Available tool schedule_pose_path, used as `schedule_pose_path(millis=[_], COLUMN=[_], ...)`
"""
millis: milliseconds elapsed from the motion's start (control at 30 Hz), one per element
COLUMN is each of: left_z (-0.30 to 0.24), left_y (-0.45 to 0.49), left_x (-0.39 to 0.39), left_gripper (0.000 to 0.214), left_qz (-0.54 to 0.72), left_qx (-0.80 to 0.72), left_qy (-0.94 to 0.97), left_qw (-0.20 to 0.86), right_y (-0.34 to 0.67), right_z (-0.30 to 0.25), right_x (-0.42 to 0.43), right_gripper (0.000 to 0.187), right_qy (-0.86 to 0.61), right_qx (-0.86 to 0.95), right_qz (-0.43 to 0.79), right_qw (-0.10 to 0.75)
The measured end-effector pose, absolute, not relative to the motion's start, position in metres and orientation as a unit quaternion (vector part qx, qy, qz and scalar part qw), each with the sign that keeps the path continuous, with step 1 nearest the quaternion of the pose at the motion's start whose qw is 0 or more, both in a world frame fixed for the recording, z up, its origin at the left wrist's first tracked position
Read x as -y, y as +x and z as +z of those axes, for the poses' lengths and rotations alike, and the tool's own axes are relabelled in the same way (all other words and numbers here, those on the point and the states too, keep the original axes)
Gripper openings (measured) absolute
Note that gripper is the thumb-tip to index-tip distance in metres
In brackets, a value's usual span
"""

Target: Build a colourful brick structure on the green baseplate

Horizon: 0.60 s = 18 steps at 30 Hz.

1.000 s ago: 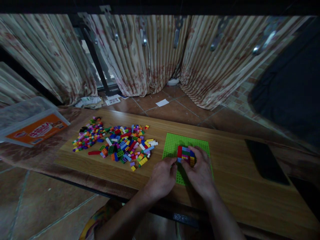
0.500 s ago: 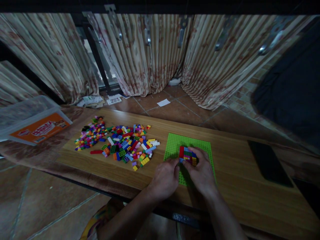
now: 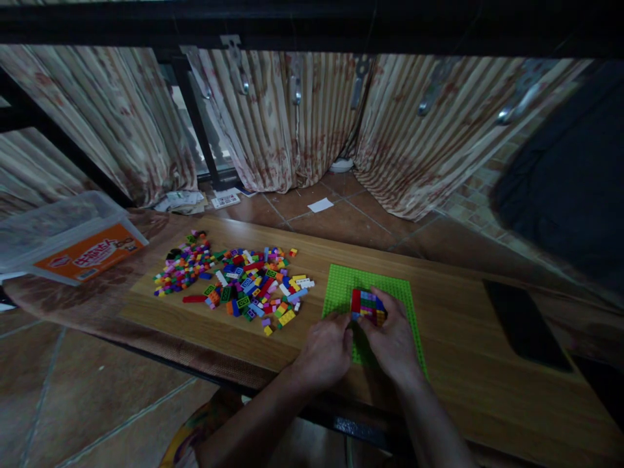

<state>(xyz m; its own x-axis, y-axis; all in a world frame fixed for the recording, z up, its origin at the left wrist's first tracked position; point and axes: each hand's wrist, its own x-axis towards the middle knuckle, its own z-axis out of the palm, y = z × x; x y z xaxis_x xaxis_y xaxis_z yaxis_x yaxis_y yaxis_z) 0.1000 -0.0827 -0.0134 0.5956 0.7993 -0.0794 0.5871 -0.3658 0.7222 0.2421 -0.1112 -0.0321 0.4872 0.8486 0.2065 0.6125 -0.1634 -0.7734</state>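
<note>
Inside the right hand (image 3: 392, 335), a brick build (image 3: 366, 305) is gripped; the left hand (image 3: 327, 348)'s curled at its near corner (hold can't be told), open wood (image 3: 455, 328) rightward.

From my remote seat I get a dim picture, lit mostly by pale light at the window (image 3: 188, 123) between the curtains (image 3: 316, 123), with a faint sheen along the far edge of the bench (image 3: 463, 331) and small glints on the metal hooks (image 3: 507, 114). Soft shadow darkens the green baseplate (image 3: 338, 289) between the left hand (image 3: 327, 343) and the right hand (image 3: 394, 335), while the dark cloth (image 3: 565, 182) sinks almost to black. I see wide-angle stretching toward the edges and slightly soft fine detail throughout.
</note>
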Motion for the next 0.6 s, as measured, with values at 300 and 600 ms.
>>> schedule_pose_path(millis=[300, 600], left_z=[-0.012, -0.011], left_y=[0.099, 0.109], left_x=[0.074, 0.055], left_gripper=[0.032, 0.024], left_qz=[0.188, 0.221], left_qx=[-0.459, -0.482], left_qy=[0.755, 0.73], left_qw=[0.428, 0.431], right_y=[0.268, 0.27], right_z=[-0.039, -0.034], right_x=[0.115, 0.117], right_gripper=[0.05, 0.042], right_qy=[-0.745, -0.774], right_qx=[0.431, 0.415], right_qz=[0.209, 0.177], right_qw=[0.463, 0.445])
